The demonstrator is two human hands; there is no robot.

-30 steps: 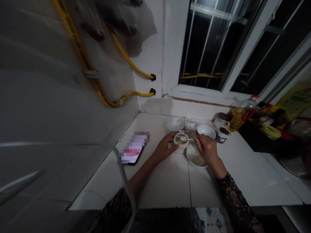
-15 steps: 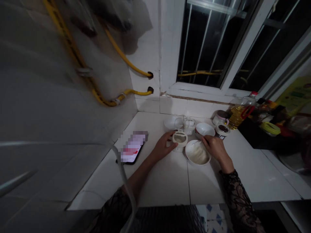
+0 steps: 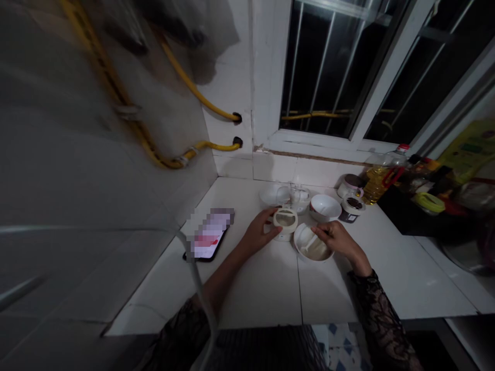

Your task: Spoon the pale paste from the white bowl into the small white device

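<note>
My left hand (image 3: pixel 262 232) curls round a round, cream-coloured jar (image 3: pixel 285 221). My right hand (image 3: pixel 337 238) pinches a white spoon (image 3: pixel 309 241), likely scooping; keep steady.

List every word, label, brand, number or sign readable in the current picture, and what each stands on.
No text reads clearly.
Dark label on the front jar: too small to read.
Dark markings along the yellow pipe: too blurred to read.
Marks on the yellow-green bag: too blurred.
Phone, partly pixelated: no readable words.
Small mark on the white container in the left hand: too small.
</note>
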